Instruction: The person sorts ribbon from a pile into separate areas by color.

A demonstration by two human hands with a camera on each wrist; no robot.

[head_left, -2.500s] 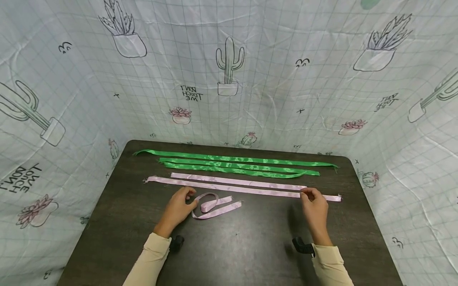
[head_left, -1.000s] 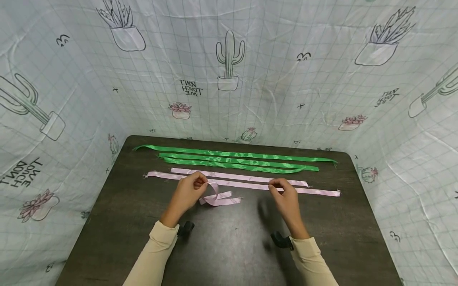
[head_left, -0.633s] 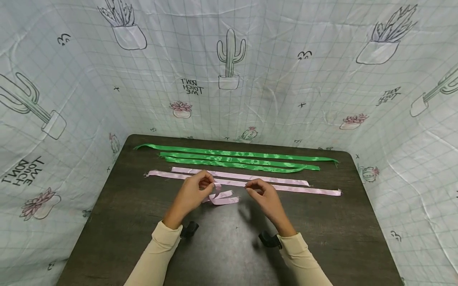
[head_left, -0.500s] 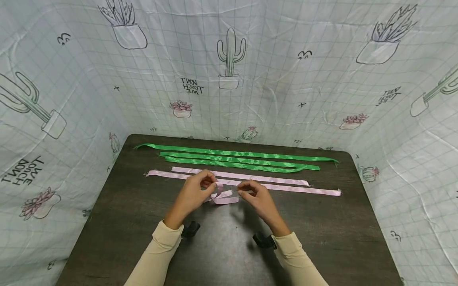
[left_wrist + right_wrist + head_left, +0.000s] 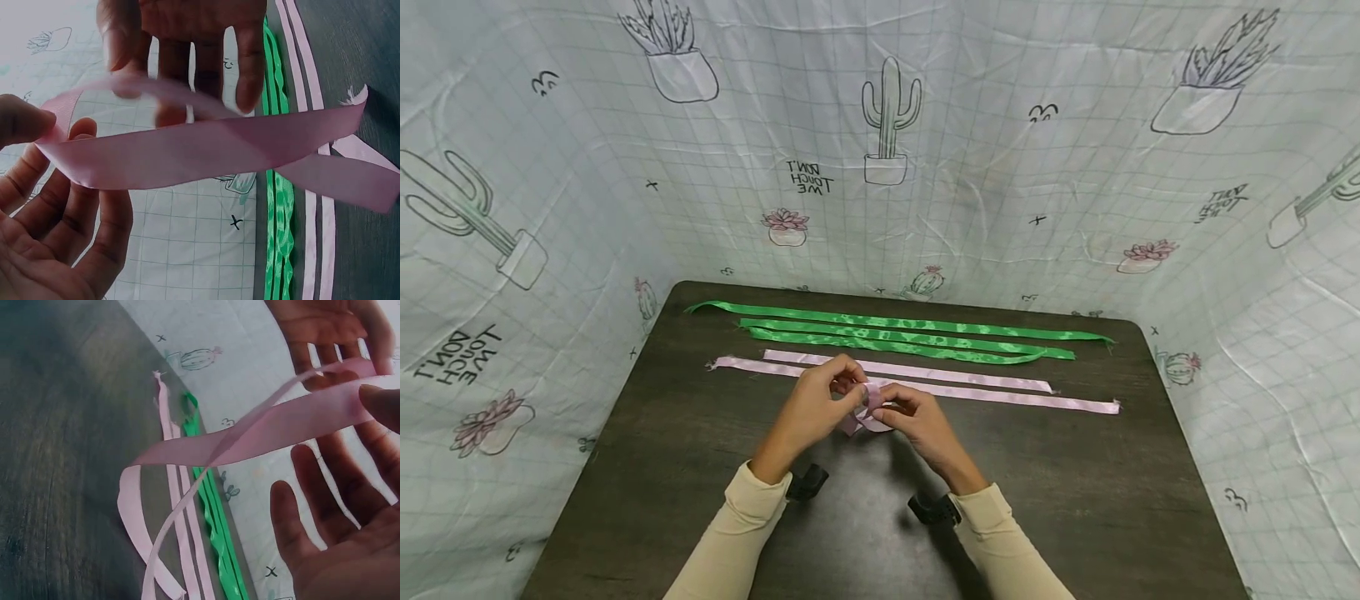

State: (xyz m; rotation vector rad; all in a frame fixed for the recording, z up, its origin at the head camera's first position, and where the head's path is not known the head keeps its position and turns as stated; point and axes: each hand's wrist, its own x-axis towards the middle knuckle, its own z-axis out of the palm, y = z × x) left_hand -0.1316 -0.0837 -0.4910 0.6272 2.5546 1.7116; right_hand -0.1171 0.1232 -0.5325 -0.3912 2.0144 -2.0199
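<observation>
Between my two hands is a loose pink satin ribbon (image 5: 871, 423), raised in a loop. My left hand (image 5: 812, 408) pinches it between thumb and fingers; in the left wrist view the ribbon (image 5: 169, 153) stretches away from that hand, one frayed end showing at the right. On the other side my right hand (image 5: 921, 421) has its thumb on the ribbon, fingers behind, as the right wrist view shows. There the ribbon (image 5: 275, 431) crosses over itself and hangs down toward the table.
Two pink ribbons (image 5: 992, 397) lie straight across the dark table (image 5: 1120, 500) just beyond my hands. Several green ribbons (image 5: 917, 327) run parallel behind them. A patterned white cloth (image 5: 955, 192) hangs around the table's back and sides.
My right hand has moved left from the straight pink ribbons to the loose one and now pinches it. The left hand has lifted the loose ribbon and shifted slightly right.
</observation>
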